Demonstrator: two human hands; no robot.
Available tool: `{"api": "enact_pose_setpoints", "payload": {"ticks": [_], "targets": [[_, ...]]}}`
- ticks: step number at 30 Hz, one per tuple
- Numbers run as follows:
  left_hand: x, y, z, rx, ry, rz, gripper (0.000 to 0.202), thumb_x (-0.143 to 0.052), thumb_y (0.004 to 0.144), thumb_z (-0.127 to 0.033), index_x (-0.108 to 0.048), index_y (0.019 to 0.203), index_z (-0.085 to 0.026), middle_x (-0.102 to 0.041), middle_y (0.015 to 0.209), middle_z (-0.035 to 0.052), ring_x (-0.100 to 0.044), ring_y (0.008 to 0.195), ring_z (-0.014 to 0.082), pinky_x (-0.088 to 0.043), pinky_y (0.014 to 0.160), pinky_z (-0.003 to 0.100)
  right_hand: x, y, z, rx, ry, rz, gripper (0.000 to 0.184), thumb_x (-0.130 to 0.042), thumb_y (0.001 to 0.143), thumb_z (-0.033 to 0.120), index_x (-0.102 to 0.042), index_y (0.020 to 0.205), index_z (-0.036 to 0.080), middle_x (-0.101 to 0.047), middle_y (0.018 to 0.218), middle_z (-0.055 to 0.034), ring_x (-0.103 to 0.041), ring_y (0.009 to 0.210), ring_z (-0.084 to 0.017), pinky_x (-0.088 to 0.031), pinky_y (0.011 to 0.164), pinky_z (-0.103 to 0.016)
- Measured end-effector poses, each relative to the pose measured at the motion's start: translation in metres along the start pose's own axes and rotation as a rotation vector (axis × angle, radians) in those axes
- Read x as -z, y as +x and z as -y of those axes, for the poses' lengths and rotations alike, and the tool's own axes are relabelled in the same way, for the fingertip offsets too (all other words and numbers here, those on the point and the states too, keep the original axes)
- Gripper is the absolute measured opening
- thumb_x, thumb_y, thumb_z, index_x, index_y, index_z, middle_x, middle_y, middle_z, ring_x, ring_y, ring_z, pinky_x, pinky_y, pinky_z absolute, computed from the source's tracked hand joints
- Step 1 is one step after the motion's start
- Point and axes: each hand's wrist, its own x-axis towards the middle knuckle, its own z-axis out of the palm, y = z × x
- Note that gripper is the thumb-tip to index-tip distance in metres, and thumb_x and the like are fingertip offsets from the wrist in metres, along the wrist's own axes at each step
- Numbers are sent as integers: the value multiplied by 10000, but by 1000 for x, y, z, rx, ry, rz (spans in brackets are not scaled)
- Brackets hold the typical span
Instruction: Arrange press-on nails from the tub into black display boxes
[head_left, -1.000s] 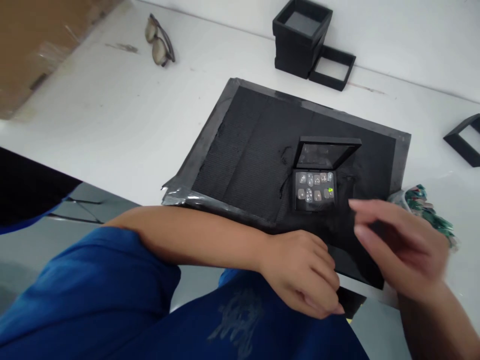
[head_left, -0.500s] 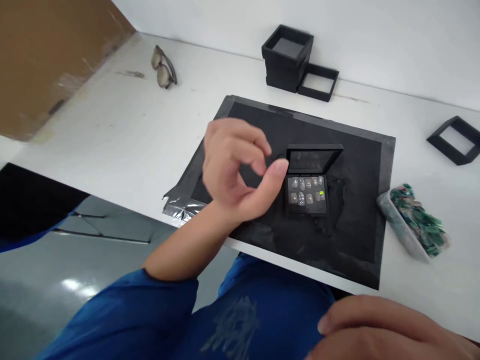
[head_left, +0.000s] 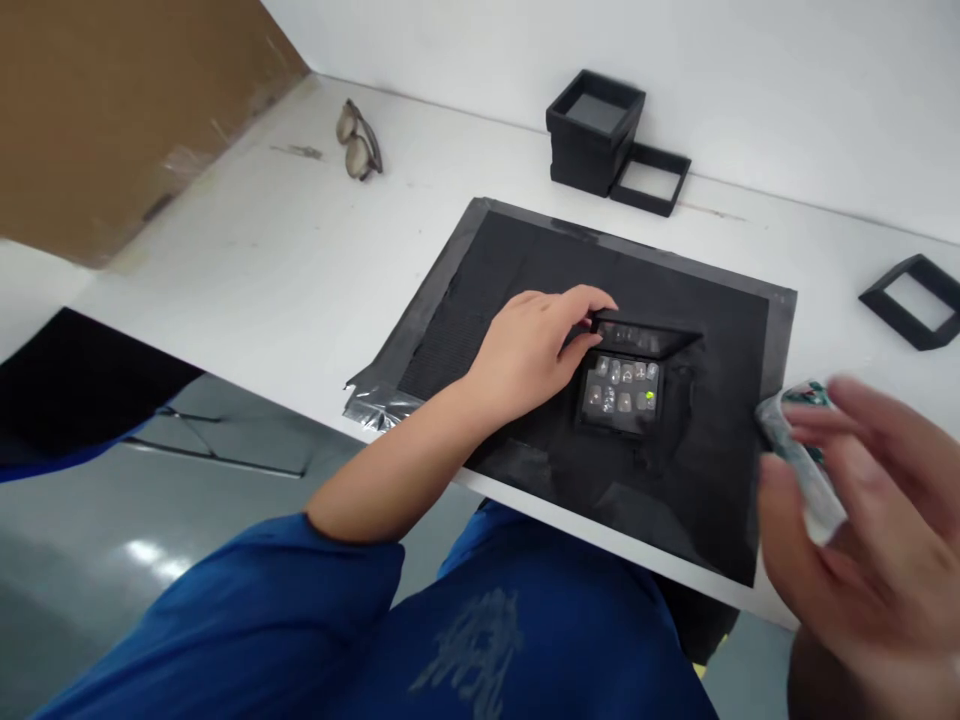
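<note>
A small black hinged case (head_left: 619,420) lies on the black mat with its lid (head_left: 649,341) raised. Two rows of clear, decorated press-on nails (head_left: 627,373) sit inside; a bright yellow-green spot shows at the right of the lower row. My left hand (head_left: 529,340) pinches the left edge of that lid between thumb and fingers. To the right, my right hand (head_left: 877,530), smeared by motion, hovers in front of a translucent tub (head_left: 806,470) of green pieces. Its thumb and fingers are apart, and nothing shows between them. The hand hides most of the tub.
The black mat (head_left: 697,500) is taped to a white table (head_left: 292,240). Stacked black frames (head_left: 592,130) and a single flat frame (head_left: 652,180) stand by the back wall. Another black frame (head_left: 915,300) lies far right. Glasses (head_left: 358,145) rest at back left, near a cardboard panel (head_left: 142,120).
My left hand has moved from above the mat onto the case's lid and closed on its edge. The lid is tilted differently. My right hand has risen from the lower right to the tub.
</note>
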Motion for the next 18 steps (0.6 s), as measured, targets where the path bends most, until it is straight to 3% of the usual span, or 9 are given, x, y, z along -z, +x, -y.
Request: {"api": "enact_pose_setpoints", "payload": {"ticks": [2,4,5,7,9,11,14,18], "targets": [[-1,2,3,-91,16,49,265,-478,938,-160,-667,1114,-220,-769,1065,2,-707,966,181,-478,966,360,-13,20,-5,10,-72,-68,877,-651,919,197,-163,1622,387,-405,1603,-116,-510,1364,-368,-503,1045,-564],[-1,2,6,-215,15,143,323,-474,883,-110,-695,1082,-236,-772,1113,-11,-694,1043,193,-461,989,375,-24,31,-8,-6,-102,-8,915,-619,941,240,-39,1648,263,-464,1564,-163,-493,1392,-372,-488,1076,-577],[0,2,7,-269,5,197,355,-491,848,-100,-703,1091,-248,-768,1150,-18,-676,1111,207,-454,1009,387,-30,32,-9,-8,-94,48,863,-586,963,266,-62,1647,224,-499,1538,-168,-491,1399,-360,-484,1088,-572],[1,0,6,-339,-23,289,430,-542,793,-117,-703,1163,-270,-733,1267,-22,-592,1287,252,-429,1082,429,-40,27,-12,30,-80,150,664,-523,996,286,-271,1607,217,-561,1490,-139,-507,1394,-333,-481,1103,-559],[2,-5,3,-379,-42,366,526,-579,776,-160,-662,1281,-281,-649,1410,-5,-459,1442,294,-368,1177,488,-49,17,-17,83,-84,233,477,-505,1003,277,-507,1479,243,-604,1455,-93,-499,1406,-322,-474,1115,-565],[1,-10,-1,-400,-49,438,606,-597,802,-220,-576,1406,-270,-527,1537,22,-337,1531,308,-276,1253,530,-56,8,-22,112,-100,256,365,-531,990,262,-646,1337,255,-639,1417,-65,-485,1420,-326,-463,1125,-585],[-5,-16,-7,-394,-47,515,646,-580,894,-343,-444,1512,-216,-380,1631,50,-257,1572,284,-160,1312,527,-63,2,-27,133,-140,222,297,-568,969,241,-719,1224,261,-666,1378,-59,-503,1405,-337,-455,1122,-620],[-17,-23,-9,-364,15,528,710,-506,985,-455,-262,1590,-174,-214,1693,57,-180,1596,244,-142,1321,512,-65,2,-28,151,-193,212,305,-563,964,214,-726,1218,254,-656,1391,-79,-520,1389,-357,-501,1066,-625]]}}
